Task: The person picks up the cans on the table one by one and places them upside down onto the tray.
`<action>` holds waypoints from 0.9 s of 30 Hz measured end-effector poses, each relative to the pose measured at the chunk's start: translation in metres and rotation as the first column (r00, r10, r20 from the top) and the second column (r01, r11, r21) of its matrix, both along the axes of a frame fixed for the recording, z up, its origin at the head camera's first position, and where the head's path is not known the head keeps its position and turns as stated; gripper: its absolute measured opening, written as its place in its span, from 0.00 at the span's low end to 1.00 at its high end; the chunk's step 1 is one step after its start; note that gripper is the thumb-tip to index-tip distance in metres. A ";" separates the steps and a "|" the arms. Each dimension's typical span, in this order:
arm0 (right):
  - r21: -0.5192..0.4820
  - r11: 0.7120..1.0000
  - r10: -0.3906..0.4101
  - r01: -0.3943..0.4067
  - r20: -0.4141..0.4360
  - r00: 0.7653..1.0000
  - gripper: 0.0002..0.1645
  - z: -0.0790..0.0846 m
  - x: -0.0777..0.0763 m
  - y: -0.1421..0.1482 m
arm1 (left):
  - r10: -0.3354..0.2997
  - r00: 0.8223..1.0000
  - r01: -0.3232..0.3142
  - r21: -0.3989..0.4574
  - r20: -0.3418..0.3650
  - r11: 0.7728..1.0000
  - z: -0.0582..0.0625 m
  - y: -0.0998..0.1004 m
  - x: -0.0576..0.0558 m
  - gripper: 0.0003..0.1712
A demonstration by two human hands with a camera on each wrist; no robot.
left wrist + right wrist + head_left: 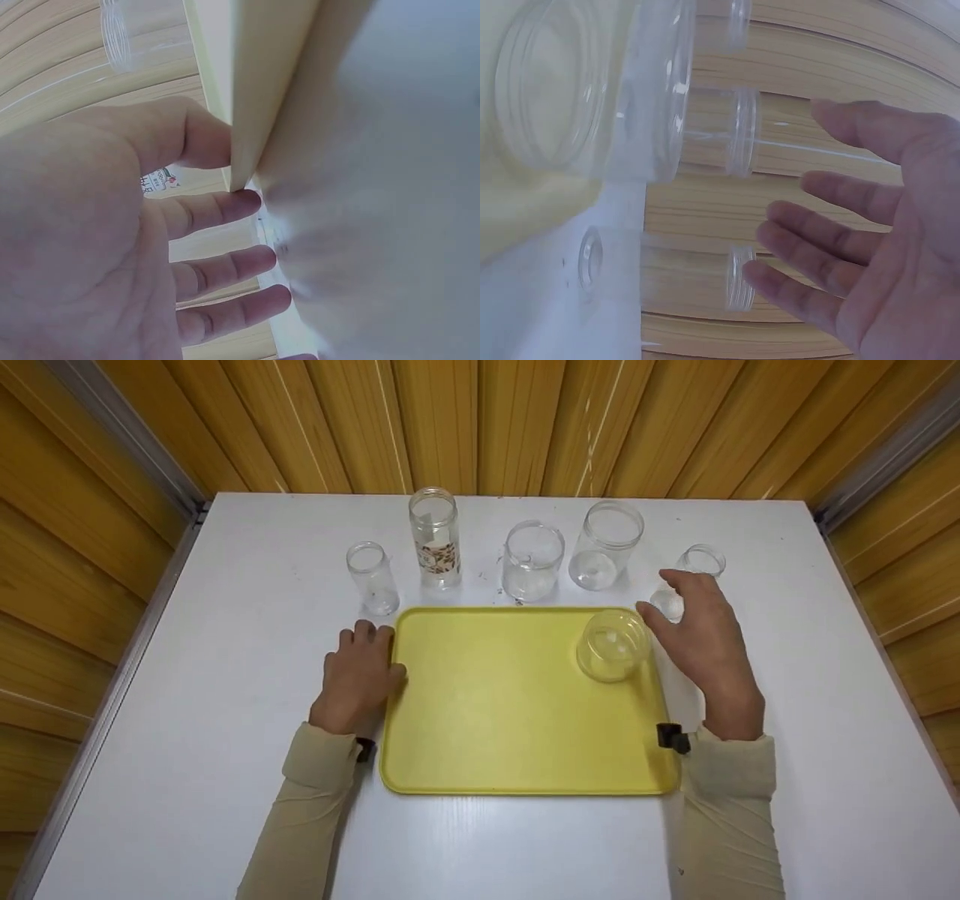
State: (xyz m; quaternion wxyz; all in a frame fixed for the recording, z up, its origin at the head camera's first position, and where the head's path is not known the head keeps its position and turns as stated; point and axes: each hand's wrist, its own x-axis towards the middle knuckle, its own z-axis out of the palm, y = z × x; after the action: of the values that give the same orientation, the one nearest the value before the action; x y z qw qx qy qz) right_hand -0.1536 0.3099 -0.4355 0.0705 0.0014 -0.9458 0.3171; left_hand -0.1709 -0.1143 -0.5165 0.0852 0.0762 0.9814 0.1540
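Wide clear jar (613, 646) stands in far R corner of yellow tray (480, 712). Our R grip (705, 637) is spread beside it, thumb well off the fingers, nothing held; thumb tip v. near the jar, can't tell if touching. Our L grip (358, 671) pinches tray's L rim btwn thumb & index. R hand partly hides narrow jar (703, 561); in L wrist view, little finger's cut off at btm. Past tray's far edge: tall printed jar (436, 532) + three plain jars (534, 559), w/ gaps btwn. Room on tray L of wide jar; desk (480, 847) runs out both sides, near edge out of frame.
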 end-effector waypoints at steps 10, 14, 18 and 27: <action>0.116 0.986 -0.107 0.120 -0.113 0.988 0.31 0.009 -0.020 0.017 | -0.001 1.000 0.001 -0.001 -0.012 1.000 0.002 -0.003 0.000 0.28; 0.144 0.981 -0.120 0.128 -0.066 0.991 0.34 0.009 -0.031 0.022 | 0.008 1.000 -0.008 0.006 -0.004 1.000 0.002 -0.003 0.001 0.28; 0.161 0.979 -0.129 0.127 0.004 0.992 0.38 0.003 -0.041 0.026 | 0.007 1.000 -0.007 0.002 0.000 1.000 0.002 -0.002 0.002 0.28; 0.202 0.973 -0.122 0.109 0.053 0.991 0.44 -0.005 -0.058 0.035 | 0.002 1.000 -0.002 -0.006 -0.006 1.000 0.002 0.002 0.001 0.29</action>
State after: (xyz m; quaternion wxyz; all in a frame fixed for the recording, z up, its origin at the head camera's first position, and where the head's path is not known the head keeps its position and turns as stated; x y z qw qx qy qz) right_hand -0.2113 0.3446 -0.4406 0.0575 -0.0570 -0.9729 0.2165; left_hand -0.1698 -0.1121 -0.5143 0.0826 0.0756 0.9822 0.1511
